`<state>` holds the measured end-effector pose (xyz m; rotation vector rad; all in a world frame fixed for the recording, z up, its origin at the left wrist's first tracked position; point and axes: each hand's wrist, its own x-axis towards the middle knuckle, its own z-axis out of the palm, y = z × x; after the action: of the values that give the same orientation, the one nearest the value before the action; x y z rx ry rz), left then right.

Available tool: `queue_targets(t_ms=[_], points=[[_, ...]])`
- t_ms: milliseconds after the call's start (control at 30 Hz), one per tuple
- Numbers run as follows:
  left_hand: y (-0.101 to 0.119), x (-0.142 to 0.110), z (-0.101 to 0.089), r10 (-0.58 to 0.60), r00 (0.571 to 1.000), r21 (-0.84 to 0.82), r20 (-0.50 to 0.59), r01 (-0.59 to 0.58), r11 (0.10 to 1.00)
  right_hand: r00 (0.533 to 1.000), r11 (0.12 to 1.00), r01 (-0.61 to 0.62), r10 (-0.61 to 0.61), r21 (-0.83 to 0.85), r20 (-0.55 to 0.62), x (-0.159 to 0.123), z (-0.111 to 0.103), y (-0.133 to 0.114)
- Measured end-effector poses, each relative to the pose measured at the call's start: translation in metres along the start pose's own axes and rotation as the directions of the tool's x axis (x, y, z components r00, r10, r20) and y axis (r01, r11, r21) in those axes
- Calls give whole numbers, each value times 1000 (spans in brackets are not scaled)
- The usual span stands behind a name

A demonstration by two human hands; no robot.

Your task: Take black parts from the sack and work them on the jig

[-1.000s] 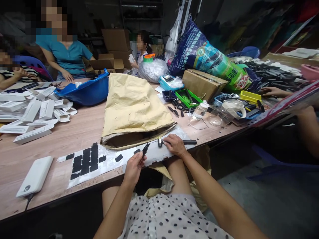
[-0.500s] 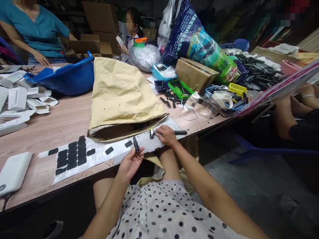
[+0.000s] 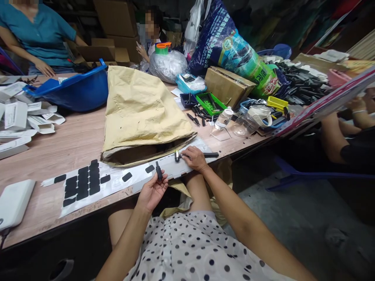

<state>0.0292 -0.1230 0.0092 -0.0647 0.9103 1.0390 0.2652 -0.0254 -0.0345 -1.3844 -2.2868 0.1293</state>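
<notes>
Between the thumb and fingers of my left hand [image 3: 154,190] is a small black stepped cylindrical piece [image 3: 158,170], its narrow end pointing up and away. My right hand [image 3: 195,159] is closed around the shaft of a small hammer [image 3: 211,155] lying low over the table edge. The hammer's shiny metal head [image 3: 177,156] points left, toward the black piece but apart from it. Under both hands runs a whitish board [image 3: 172,167]. To the left, a white backing sheet [image 3: 113,186] carries several black rounded patches [image 3: 83,181].
A tan paper sack [image 3: 140,113] opens toward me just beyond my hands. Farther right stand a clear bottle [image 3: 224,118], a plastic jug [image 3: 254,121] and a green tray [image 3: 210,103]. At left are a blue basin [image 3: 72,93], white boxes [image 3: 16,116] and a white power bank [image 3: 16,203]. Other people sit nearby.
The whole view has shifted slightly. Both hands keep their grips, and the black piece and hammer stay almost where they were. The person across the table has lowered a pale object from sight.
</notes>
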Motion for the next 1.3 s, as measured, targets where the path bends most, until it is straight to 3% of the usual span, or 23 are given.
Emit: queue_targets(t_ms=[233,400,567,700,867,1000,1100,1200,1300], points=[[13,-1,8,16,1000,64,4,-16,998,1000,1000,3,-3,-9,8,0,0,-2],[28,-4,20,55,998,118,-6,-54,992,996,994,-67,62,-86,-65,-3,0,-6],[33,1,19,90,996,121,11,-91,988,995,993,-76,70,-90,-77,-4,3,-6],[29,6,15,198,980,126,19,-199,972,994,994,-79,73,-80,-78,-2,4,-7],[28,16,10,378,925,235,32,-375,897,995,995,-72,66,-73,-81,-1,4,-8],[32,30,7,522,845,456,117,-513,727,997,996,-54,50,-69,-59,1,3,-5],[36,39,4,634,729,689,257,-599,409,998,995,-56,53,-85,-34,2,0,-7],[39,48,-1,688,622,817,373,-572,74,997,994,-72,71,-76,-17,-1,-5,-15],[41,54,-8,682,601,842,416,-538,-40,989,990,-140,139,-14,-39,-5,-7,-29]])
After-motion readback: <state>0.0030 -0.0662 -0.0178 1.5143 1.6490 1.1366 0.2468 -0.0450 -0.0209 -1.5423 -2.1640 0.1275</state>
